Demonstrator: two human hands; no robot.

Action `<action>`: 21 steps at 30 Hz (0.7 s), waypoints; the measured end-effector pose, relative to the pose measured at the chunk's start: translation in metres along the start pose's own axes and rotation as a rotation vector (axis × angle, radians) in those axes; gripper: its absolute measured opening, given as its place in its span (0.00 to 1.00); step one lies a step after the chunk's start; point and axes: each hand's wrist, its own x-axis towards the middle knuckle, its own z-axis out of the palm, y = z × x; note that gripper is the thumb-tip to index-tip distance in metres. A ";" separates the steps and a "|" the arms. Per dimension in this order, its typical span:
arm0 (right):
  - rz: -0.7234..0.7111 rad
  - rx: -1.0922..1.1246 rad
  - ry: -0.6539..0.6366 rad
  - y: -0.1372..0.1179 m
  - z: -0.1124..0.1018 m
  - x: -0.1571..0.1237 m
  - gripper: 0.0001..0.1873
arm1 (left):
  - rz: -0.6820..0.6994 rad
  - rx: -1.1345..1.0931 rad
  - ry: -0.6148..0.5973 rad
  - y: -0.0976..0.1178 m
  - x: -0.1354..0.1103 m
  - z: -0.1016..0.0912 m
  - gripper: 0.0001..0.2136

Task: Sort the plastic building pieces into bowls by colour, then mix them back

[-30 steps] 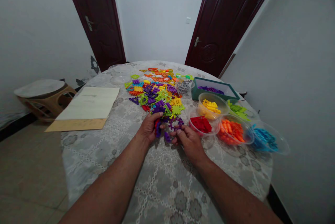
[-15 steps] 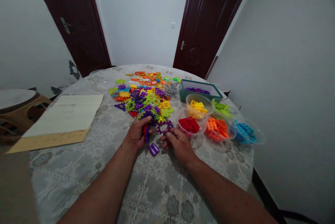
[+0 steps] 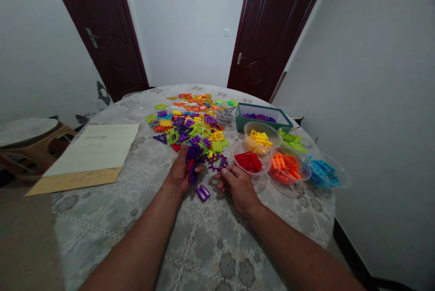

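My left hand (image 3: 178, 173) is closed around a bunch of purple and red plastic building pieces (image 3: 192, 157); their exact number is hidden by the fingers. Between the fingertips of my right hand (image 3: 238, 184) is a purple open-frame building piece (image 3: 217, 163) with a toothed edge, held just right of the left hand's bunch. A ribbed purple block (image 3: 203, 193) lies on the tablecloth below and between both hands. Right beyond the hands spreads a mixed heap of colourful building pieces (image 3: 193, 130) in purple, green, yellow, blue and red.
Clear bowls with red (image 3: 248, 162), yellow (image 3: 260, 138), orange (image 3: 285, 166), blue (image 3: 323, 173) and green pieces (image 3: 292, 140) stand at the right. Behind them is a green-rimmed box (image 3: 239, 121) of purple pieces. Paper sheets (image 3: 95, 150) lie at the left over the tablecloth (image 3: 136, 225).
The view has shifted slightly, moving everything a little to the right. The bunch in my left hand has turned, showing more purple. My right hand keeps its hold on the purple frame piece.
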 end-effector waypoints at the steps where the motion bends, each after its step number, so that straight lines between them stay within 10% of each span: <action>1: 0.003 0.001 -0.003 0.000 0.000 0.000 0.23 | -0.003 -0.006 -0.005 0.000 0.000 0.000 0.24; 10: -0.029 -0.128 -0.022 -0.013 0.002 -0.015 0.21 | -0.045 -0.075 -0.012 0.006 -0.002 0.003 0.30; 21: -0.200 -0.500 -0.078 -0.104 -0.025 -0.019 0.10 | -0.092 -0.070 -0.007 0.005 -0.001 0.002 0.14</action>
